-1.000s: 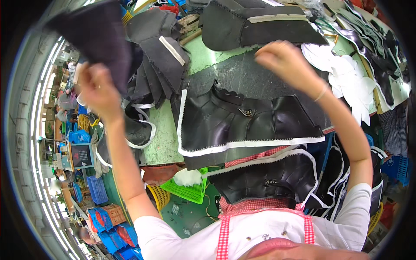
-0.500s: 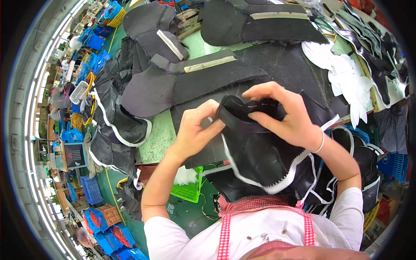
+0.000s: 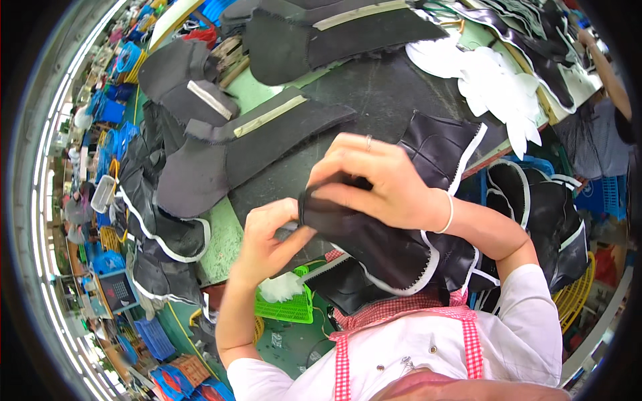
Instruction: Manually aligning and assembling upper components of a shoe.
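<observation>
A black boot upper with a white zigzag-edged trim hangs between my hands over the near edge of the table. My left hand pinches its top edge between thumb and fingers. With bent fingers and thumb, my right hand grips the same upper a little to the right, the folded edge partly hidden beneath it. Beyond my right wrist another black upper with white trim lies on the dark mat. More black pieces with pale edges rest at my lap, partly covered by the held upper.
Dark felt-like boot-shaped pieces with beige strips lie across the table. White cut pieces are heaped at the far right. White-trimmed uppers pile up at left and right. A green basket stands below. A person's arm shows at far right.
My view has turned, so the table's things sit further left. The held upper is tilted and blurred by motion; my right hand has turned over its top edge. Both hands keep their hold.
</observation>
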Demonstrator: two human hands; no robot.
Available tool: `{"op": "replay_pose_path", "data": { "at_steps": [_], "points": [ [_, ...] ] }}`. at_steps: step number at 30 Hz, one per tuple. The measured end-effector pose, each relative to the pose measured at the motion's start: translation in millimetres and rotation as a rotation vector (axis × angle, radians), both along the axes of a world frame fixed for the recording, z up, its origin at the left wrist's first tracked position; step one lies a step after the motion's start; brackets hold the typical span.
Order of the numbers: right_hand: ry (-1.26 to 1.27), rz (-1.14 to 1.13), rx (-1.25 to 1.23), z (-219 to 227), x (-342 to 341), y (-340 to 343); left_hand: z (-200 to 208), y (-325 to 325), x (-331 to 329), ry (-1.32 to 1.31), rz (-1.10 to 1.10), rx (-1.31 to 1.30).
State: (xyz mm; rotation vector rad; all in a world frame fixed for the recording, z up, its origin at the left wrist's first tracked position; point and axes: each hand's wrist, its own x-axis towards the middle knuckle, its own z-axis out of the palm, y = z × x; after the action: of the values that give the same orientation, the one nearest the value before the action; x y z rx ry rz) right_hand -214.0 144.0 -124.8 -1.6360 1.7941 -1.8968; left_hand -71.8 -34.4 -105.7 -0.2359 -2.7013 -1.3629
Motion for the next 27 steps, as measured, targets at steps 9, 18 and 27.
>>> {"op": "replay_pose_path", "data": {
  "at_steps": [9, 18, 27],
  "points": [
    [-0.082, 0.306, 0.229, 14.3, 13.1, 25.5, -33.4, -225.6, -44.6, 0.100, 0.813, -0.714],
    [-0.159, 0.373, 0.243, 28.5, 6.1, 28.7, -5.2, -199.6, -34.8, -0.099, 0.817, -0.403],
    [-0.162, 0.373, 0.154, 43.3, 8.2, 13.6, -6.7, -189.0, 3.0, 0.193, 0.597, -0.567]
  ]
}}
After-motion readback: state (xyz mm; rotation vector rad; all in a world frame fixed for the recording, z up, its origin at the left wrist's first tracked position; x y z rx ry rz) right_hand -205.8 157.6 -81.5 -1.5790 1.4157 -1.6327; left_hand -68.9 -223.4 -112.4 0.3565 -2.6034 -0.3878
